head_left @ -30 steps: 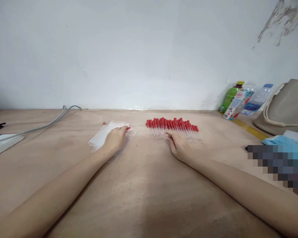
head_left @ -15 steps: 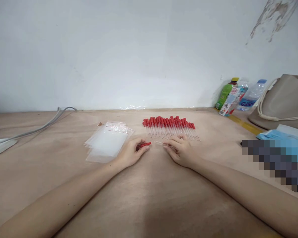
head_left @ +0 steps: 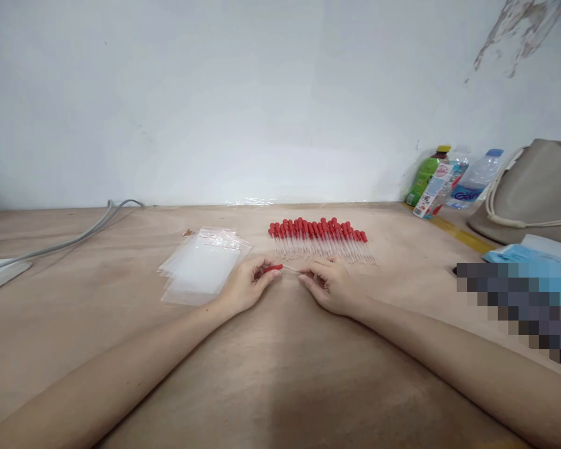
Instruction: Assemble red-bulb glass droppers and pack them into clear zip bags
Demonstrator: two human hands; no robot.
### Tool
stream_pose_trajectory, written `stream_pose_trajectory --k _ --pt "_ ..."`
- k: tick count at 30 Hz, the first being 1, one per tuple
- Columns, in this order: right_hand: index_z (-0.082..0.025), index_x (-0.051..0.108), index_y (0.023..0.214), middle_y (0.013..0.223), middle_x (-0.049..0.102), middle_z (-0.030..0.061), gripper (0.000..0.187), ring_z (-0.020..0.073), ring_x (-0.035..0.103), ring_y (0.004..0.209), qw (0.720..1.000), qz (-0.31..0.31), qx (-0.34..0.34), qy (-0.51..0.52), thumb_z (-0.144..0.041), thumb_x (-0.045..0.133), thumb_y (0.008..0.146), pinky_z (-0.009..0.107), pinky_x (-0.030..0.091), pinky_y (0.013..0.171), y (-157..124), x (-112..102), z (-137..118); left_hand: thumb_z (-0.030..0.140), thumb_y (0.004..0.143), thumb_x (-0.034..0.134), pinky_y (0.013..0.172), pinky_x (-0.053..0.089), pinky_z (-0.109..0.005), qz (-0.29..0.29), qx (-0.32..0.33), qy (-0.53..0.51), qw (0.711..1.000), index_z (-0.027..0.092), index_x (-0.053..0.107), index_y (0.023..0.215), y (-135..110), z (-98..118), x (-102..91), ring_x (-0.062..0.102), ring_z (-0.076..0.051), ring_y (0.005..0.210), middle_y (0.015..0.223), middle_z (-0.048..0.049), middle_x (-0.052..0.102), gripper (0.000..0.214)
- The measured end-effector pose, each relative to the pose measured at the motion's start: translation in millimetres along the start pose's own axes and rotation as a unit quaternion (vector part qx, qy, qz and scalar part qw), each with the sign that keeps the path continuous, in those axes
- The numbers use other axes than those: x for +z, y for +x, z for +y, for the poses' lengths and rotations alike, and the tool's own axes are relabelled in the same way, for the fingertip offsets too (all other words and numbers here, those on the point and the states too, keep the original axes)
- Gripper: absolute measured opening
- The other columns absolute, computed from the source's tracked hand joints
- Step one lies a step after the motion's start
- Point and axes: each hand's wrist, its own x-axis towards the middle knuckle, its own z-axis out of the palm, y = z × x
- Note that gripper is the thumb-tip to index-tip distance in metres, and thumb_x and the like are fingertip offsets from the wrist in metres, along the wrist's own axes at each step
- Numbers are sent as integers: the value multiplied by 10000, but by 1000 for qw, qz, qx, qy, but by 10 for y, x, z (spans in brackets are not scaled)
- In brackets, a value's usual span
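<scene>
My left hand [head_left: 250, 284] is closed on a red rubber dropper bulb [head_left: 273, 268], its open end facing right. Between the fingers of my right hand [head_left: 330, 284] is a thin clear dropper tube [head_left: 290, 269], whose left end meets the mouth of the bulb. How deep the tube sits in it I cannot tell. Just beyond my hands lies a row of several droppers [head_left: 318, 234], red bulbs toward the wall and clear tips toward me. Left of my left hand is a loose stack of clear zip bags [head_left: 206, 265], partly beside my wrist.
A grey cable [head_left: 88, 231] runs along the left of the wooden table [head_left: 243, 374]. At the back right stand a green bottle [head_left: 425, 178], a carton [head_left: 432, 190] and a water bottle [head_left: 477, 181]. A beige bag [head_left: 537, 187] and a blue packet [head_left: 518, 255] lie at the right.
My right hand has moved left with the tube, closing the gap to the red bulb. My left hand has stayed nearly in place with the bulb.
</scene>
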Motion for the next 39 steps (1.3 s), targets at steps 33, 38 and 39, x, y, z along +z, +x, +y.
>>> stream_pose_trajectory --k 33,38,39 --pt "-169 548 972 882 576 64 178 147 518 800 998 -23 -61 19 -196 417 855 273 391 693 -4 -37 145 332 781 559 832 497 -298 -42 0 1 999 189 583 1102 -57 76 -30 630 -174 889 1004 -25 665 352" --pt "-152 572 892 820 571 59 160 138 516 765 996 -38 -49 66 -173 419 849 257 410 686 15 -65 100 326 782 565 850 491 -305 -41 9 -17 999 191 548 1150 -66 62 -32 632 -169 890 964 -24 677 392" --pt "-148 577 886 814 574 62 161 141 515 763 996 -38 -48 66 -172 423 846 263 408 689 20 -62 94 330 779 569 839 496 -305 -43 9 -16 999 196 551 1146 -68 62 -31 635 -170 879 957 -23 679 391"
